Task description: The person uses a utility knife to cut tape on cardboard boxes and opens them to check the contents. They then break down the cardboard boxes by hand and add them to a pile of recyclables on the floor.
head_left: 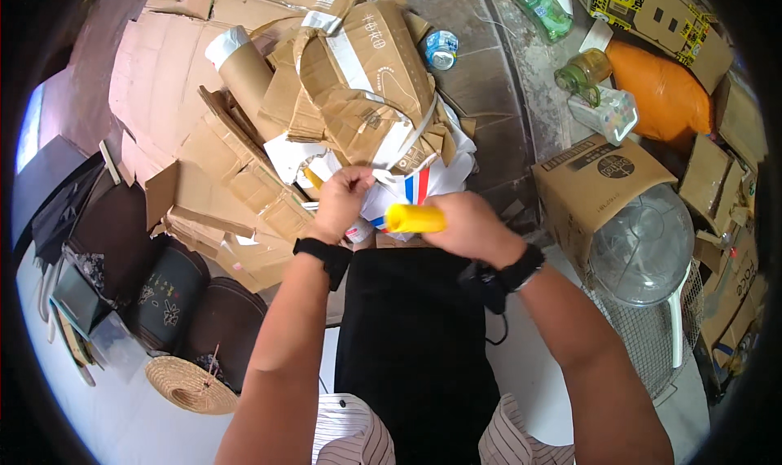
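Two hands busy mid-frame: right hand (466, 225) clamped on yellow handle (415, 218), left hand (342, 200) pinching white tape strip (397, 143) on crumpled cardboard box (371, 82); box looks only partly stripped.

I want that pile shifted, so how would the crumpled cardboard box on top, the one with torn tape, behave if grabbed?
The crumpled cardboard box looks creased and caved in, so it would probably flex, not lift stiffly. Its loose tape strips could snag or peel. It seems empty, so likely light, and neighbouring cardboard sheets may slide.
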